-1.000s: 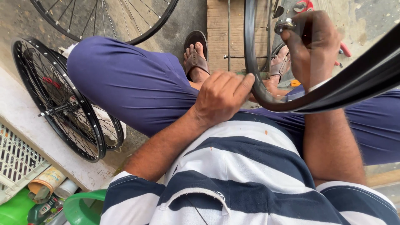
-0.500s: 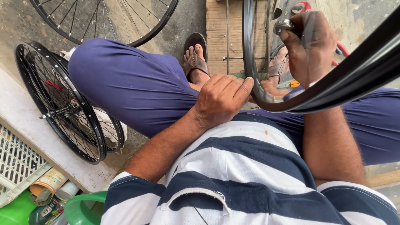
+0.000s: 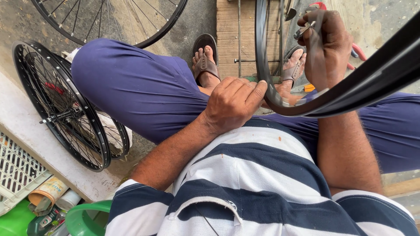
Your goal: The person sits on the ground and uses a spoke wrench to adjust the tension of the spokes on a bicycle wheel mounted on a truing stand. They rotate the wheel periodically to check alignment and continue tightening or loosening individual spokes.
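I am seated, looking down at my striped shirt and blue trousers. A black bicycle wheel rim (image 3: 262, 65) stands upright in front of me above my lap. My left hand (image 3: 234, 102) rests with curled fingers against the bottom of the rim, fingertips touching its edge. My right hand (image 3: 326, 48) is raised inside the rim's arc and pinches a small metal tool (image 3: 302, 31) near the spokes. My sandalled feet (image 3: 205, 63) sit on a wooden board (image 3: 227, 39) beyond the rim.
Two spoked black wheels (image 3: 65, 113) lean at my left, and a third wheel (image 3: 109, 22) lies at the top. A white plastic crate (image 3: 15, 170), cans and a green tub (image 3: 85, 218) sit at the lower left. A red-handled tool (image 3: 356, 50) lies at the right.
My hands have barely shifted on the rim; the right hand has moved slightly upward with the tool. The left hand stays on the rim.
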